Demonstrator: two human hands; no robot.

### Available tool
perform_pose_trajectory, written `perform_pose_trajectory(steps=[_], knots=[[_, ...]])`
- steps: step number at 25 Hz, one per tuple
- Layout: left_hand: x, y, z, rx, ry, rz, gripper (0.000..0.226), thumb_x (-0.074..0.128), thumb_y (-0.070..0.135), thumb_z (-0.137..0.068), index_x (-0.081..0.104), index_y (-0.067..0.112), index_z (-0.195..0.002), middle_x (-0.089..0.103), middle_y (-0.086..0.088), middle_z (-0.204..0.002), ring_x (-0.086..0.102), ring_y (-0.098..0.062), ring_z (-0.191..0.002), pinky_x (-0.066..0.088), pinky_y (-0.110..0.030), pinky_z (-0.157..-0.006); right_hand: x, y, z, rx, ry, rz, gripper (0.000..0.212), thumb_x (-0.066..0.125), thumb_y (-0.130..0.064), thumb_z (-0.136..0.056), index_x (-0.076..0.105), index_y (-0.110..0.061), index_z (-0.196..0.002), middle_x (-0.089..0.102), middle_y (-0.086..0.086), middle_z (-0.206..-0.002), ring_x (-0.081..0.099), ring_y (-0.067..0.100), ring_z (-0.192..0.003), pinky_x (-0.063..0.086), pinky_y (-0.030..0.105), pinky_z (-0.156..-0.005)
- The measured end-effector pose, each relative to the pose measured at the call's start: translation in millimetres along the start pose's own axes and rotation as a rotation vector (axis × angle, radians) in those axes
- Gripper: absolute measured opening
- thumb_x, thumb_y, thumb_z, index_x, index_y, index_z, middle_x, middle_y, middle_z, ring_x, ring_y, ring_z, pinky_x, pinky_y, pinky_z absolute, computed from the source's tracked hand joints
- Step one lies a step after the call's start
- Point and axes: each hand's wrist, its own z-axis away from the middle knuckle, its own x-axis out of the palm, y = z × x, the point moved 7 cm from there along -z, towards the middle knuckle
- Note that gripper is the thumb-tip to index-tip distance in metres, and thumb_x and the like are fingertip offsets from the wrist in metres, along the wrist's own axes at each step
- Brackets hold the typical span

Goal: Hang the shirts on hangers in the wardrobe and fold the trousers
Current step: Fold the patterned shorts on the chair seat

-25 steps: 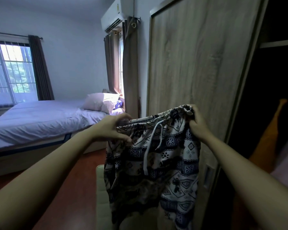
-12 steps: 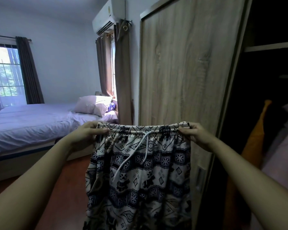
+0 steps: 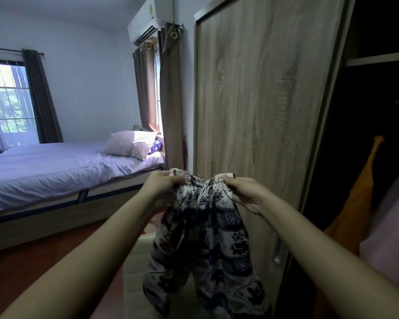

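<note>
You've got the patterned trousers (image 3: pixel 207 245) up in front of you w/ both hands, gripped at the waistband, which is bunched together between them. Your left hand (image 3: pixel 162 189) has its fingers (image 3: pixel 179 179) curled and pinching the left end of the waistband; your right hand (image 3: pixel 242 194) does the same on the right end, fingers (image 3: pixel 230 180) pressed onto the fabric. The two hands are near each other, so the waistband sags into a crumpled fold in the middle, and the legs hang down loose below, dark-and-white print, twisted a bit. Trousers hang in the air just in front of the wardrobe door (image 3: pixel 263 107), which is wood-grain and shut on this side; to the right the wardrobe's open section is dark, w/ an orange garment (image 3: pixel 355 199) and a pale pink one (image 3: pixel 392 238) hanging inside. Below the trousers there's a pale padded surface (image 3: pixel 136 268); can't tell what it is. Left of you: bed (image 3: pixel 55 166) w/ light sheets and a pillow (image 3: pixel 129 143), dark curtains (image 3: pixel 171 100) by the window, an AC unit (image 3: pixel 152 17) high on the wall.
</note>
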Motion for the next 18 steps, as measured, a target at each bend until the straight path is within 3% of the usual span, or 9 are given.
perform_pose_trajectory(steps=[3,5,7,9,11,13,15,16,18], knots=[[38,7,12,0.062,-0.120,-0.021,0.015,0.054,-0.002,-0.087,0.068,-0.006,-0.092,0.065,-0.029,-0.091,0.062,-0.029,-0.075,0.051,-0.037,-0.073,38,-11,15,-0.089,-0.127,-0.029,0.033,0.052,-0.017,-0.095,0.058,0.008,-0.116,0.068,0.009,-0.084,0.066,0.012,-0.068,0.056,0.020,-0.067],[51,14,20,0.079,-0.195,-0.090,0.022,0.056,0.011,-0.084,0.070,0.001,-0.099,0.067,-0.029,-0.103,0.061,-0.028,-0.082,0.044,-0.038,-0.074,48,-15,25,-0.104,-0.210,0.007,0.052,0.038,-0.041,-0.098,0.061,0.002,-0.114,0.069,0.007,-0.091,0.065,0.013,-0.082,0.054,0.021,-0.078],[54,19,25,0.105,-0.258,-0.125,0.027,0.064,0.022,-0.080,0.070,0.005,-0.101,0.069,-0.026,-0.096,0.064,-0.025,-0.077,0.045,-0.033,-0.069,48,-18,33,-0.069,-0.293,0.016,0.075,0.017,-0.062,-0.092,0.066,-0.008,-0.107,0.071,0.000,-0.091,0.062,0.009,-0.088,0.050,0.021,-0.085],[55,27,29,0.214,-0.301,-0.122,0.026,0.067,0.016,-0.083,0.068,0.001,-0.104,0.071,-0.020,-0.092,0.069,-0.024,-0.077,0.053,-0.029,-0.065,44,-22,37,-0.047,-0.375,0.020,0.088,0.005,-0.072,-0.086,0.069,-0.014,-0.104,0.071,-0.004,-0.086,0.055,0.007,-0.082,0.043,0.022,-0.081],[58,37,33,0.336,-0.312,-0.130,0.025,0.067,0.007,-0.082,0.066,-0.003,-0.104,0.070,-0.022,-0.097,0.068,-0.026,-0.086,0.056,-0.031,-0.073,42,-29,41,-0.050,-0.415,0.021,0.091,0.001,-0.073,-0.084,0.070,-0.018,-0.104,0.068,-0.004,-0.085,0.052,0.008,-0.079,0.038,0.025,-0.075],[58,45,36,0.389,-0.247,-0.133,0.012,0.059,-0.002,-0.083,0.067,-0.004,-0.091,0.069,-0.019,-0.082,0.065,-0.022,-0.073,0.055,-0.026,-0.065,33,-37,39,-0.154,-0.338,0.101,0.078,0.007,-0.066,-0.090,0.068,-0.020,-0.106,0.066,-0.005,-0.092,0.052,0.009,-0.082,0.037,0.024,-0.071],[56,50,38,0.353,-0.194,-0.079,0.024,0.045,-0.007,-0.086,0.063,0.001,-0.074,0.066,-0.008,-0.060,0.061,-0.015,-0.053,0.050,-0.019,-0.049,10,-54,37,-0.432,-0.056,0.394,0.054,0.036,-0.062,-0.089,0.061,-0.020,-0.115,0.058,-0.006,-0.107,0.052,0.011,-0.097,0.042,0.024,-0.080],[55,51,37,0.322,-0.208,-0.030,0.027,0.041,-0.007,-0.088,0.061,0.002,-0.073,0.065,-0.006,-0.056,0.060,-0.014,-0.048,0.049,-0.019,-0.046,-2,-60,41,-0.556,0.077,0.529,0.064,0.051,-0.067,-0.078,0.053,-0.021,-0.123,0.051,-0.007,-0.116,0.050,0.012,-0.107,0.043,0.026,-0.089],[51,51,32,0.262,-0.291,0.057,0.022,0.040,-0.001,-0.087,0.062,-0.003,-0.086,0.069,-0.013,-0.066,0.064,-0.019,-0.054,0.054,-0.024,-0.051,-13,-50,39,-0.531,0.045,0.526,0.112,0.065,-0.078,-0.051,0.029,-0.021,-0.140,0.041,-0.006,-0.130,0.047,0.010,-0.117,0.044,0.022,-0.091]])
